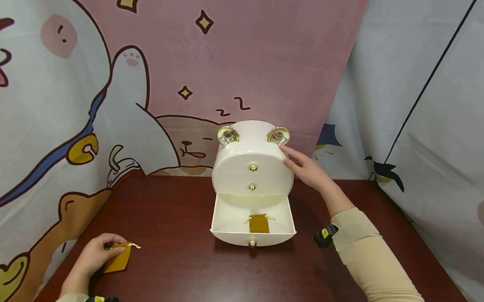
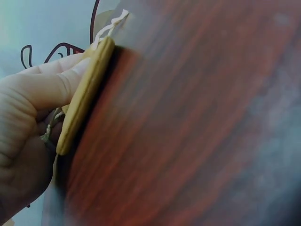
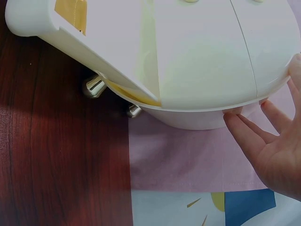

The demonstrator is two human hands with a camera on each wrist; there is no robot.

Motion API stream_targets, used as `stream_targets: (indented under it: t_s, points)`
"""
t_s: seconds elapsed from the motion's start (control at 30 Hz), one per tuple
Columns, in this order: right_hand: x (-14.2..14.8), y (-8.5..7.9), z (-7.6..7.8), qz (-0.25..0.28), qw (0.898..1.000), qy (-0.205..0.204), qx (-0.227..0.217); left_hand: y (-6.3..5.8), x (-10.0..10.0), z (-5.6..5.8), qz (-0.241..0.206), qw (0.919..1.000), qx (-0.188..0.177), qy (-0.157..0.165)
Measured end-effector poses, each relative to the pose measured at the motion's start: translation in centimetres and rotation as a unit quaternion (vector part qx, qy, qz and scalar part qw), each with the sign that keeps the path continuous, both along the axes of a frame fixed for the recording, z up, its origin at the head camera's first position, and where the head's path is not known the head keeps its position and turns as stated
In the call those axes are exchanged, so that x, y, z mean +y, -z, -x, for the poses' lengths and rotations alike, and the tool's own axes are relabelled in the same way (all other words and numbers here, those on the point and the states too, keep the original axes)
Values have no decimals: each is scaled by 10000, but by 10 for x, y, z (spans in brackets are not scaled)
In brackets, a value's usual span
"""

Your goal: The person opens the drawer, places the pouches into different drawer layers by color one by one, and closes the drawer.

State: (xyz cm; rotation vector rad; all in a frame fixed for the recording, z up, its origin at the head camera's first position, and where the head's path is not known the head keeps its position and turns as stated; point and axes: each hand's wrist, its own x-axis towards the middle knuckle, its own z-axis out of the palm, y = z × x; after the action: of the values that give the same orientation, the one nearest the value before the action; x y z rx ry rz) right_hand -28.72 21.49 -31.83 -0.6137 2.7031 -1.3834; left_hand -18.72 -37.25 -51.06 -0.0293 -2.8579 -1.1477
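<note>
At the lower left in the head view, my left hand (image 1: 94,256) pinches a mustard-yellow drawstring pouch (image 1: 119,260) just above the table. The left wrist view has this pouch (image 2: 87,96) edge-on, thumb on one face, its pale cord sticking out. A white jewelry box (image 1: 232,169) with gold ear-like trims and gold knobs stands at the table's back. Its bottom drawer (image 1: 223,221) is pulled out, and a second mustard pouch (image 1: 259,224) lies inside. Fingers spread, my right hand (image 1: 307,171) touches the box's right upper side; the right wrist view shows its fingertips (image 3: 237,127) against the shell.
The dark red-brown wooden table (image 1: 171,211) extends under everything. Behind it and at both sides hangs cloth (image 1: 297,57) printed with cartoon animals. Small gold feet (image 3: 94,87) hold the box off the table.
</note>
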Motion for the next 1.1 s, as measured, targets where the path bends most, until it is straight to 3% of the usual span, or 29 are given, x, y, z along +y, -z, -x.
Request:
stream_targets:
  t_s: [0.3, 0.6, 0.83, 1.1]
  points:
    - [1, 1, 2, 70, 10000, -2, -60, -2, 7, 3, -222, 9997, 47, -115]
    - [1, 3, 4, 171, 9998, -77, -106, -11, 26, 12, -361, 9988, 317, 83]
    - [1, 3, 4, 197, 9997, -94, -85, -24, 49, 22, -353, 9986, 378, 119]
    - [1, 3, 4, 152, 9998, -80, -98, -42, 90, 32, -383, 9960, 729, 357]
